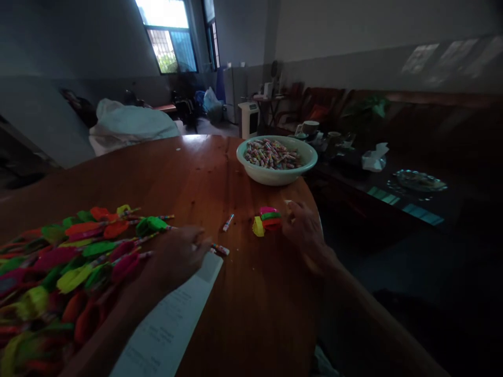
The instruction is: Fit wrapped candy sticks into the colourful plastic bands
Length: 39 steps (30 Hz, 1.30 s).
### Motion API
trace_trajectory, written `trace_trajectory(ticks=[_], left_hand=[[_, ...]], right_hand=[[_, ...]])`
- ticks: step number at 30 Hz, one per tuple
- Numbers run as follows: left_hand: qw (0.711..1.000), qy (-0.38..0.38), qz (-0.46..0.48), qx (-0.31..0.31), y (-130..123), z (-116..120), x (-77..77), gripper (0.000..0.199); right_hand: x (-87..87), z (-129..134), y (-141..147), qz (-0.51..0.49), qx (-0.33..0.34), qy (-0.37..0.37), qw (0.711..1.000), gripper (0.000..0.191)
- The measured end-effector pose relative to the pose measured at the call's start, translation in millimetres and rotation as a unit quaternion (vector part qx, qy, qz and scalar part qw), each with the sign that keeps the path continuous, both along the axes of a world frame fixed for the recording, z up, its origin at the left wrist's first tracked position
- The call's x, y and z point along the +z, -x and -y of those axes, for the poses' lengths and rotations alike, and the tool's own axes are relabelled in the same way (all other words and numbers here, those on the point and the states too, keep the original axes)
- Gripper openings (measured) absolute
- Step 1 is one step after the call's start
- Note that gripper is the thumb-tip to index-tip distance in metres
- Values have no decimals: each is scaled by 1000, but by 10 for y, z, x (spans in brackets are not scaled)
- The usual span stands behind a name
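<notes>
My left hand (183, 254), blurred, hovers over the table's left middle with its fingers curled together; whatever they hold is hidden. Just beyond its fingertips lies a small printed tube (220, 250), and another tube (228, 222) rests farther in. My right hand (301, 225) is closed near the table's right edge, with a small pale bit at its fingertips that I cannot identify. Beside it sits a little group of bright folded strips (270, 219), pink, green and orange, with a yellow strip (258, 226). Left of my left hand spreads a heap of neon loops attached to printed tubes (78, 256).
A pale green basin (275, 177) full of small printed tubes stands at the table's far right edge. Under my left forearm lies a printed paper sheet (168, 330). A dark low table with a tissue pack (374, 159) and a shiny dish (417, 182) is at right.
</notes>
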State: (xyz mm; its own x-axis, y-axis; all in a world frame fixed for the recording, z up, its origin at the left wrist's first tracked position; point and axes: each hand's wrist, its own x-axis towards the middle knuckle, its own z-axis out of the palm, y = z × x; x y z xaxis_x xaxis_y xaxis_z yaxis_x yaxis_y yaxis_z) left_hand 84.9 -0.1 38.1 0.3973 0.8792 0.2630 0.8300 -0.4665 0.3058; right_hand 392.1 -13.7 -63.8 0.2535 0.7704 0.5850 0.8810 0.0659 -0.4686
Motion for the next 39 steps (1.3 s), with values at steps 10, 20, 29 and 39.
trace_trajectory(ticks=[10, 20, 29, 39], left_hand=[[991, 115, -68, -6, -1480, -362, -456, 25], [977, 178, 117, 16, -720, -328, -212, 25], [945, 173, 243, 135, 367, -112, -51, 31], [966, 55, 200, 153, 936, -64, -273, 32]], right_hand=[[-177, -5, -82, -104, 60, 40, 992, 32], [-52, 105, 13, -10, 23, 31, 999, 36], [195, 328, 1005, 39, 254, -75, 963, 24], [-34, 191, 1272, 261, 276, 88, 921, 37]])
